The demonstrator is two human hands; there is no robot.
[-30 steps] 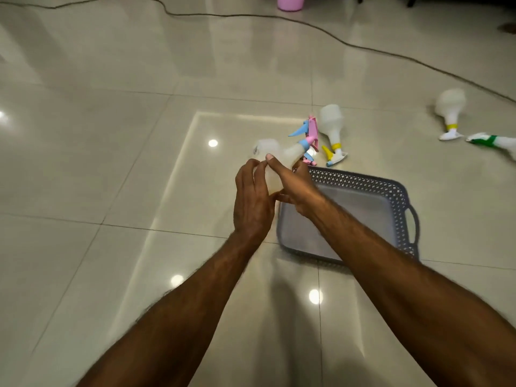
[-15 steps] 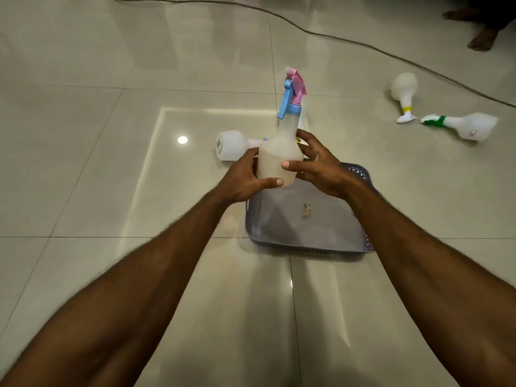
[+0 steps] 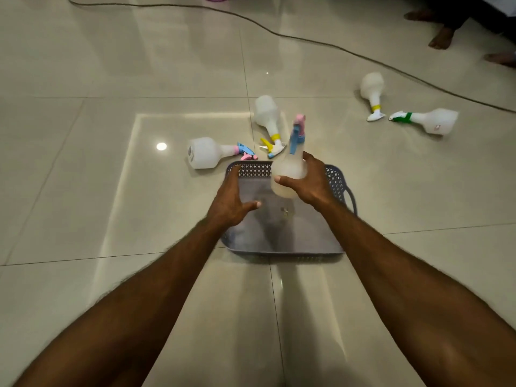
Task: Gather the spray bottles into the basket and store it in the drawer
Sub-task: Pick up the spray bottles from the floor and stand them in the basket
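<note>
Head view only. Step in hand: first bottle going into basket, judged from empty basket floor. Right hand wrapped round body of held bottle, thumb on near side, fingers behind; bottle upright, blue-pink trigger head up, base hanging over basket's far half, not yet touching floor of it as far as can be told. Left hand released, fingers straight and spread, holding nothing, just left of the grip, over basket's left rim.

Next move likely calls for lowering bottle and letting go, laid flat or stood, leaving room for the rest.

Relative to the grip: pink-head bottle lying just beyond and left, past basket's far rim; yellow-collar bottle lying straight beyond, nozzle near held bottle's head. Far yellow-collar bottle and green-collar bottle well off to the right and beyond, a reach away. Drawer not visible.
</note>
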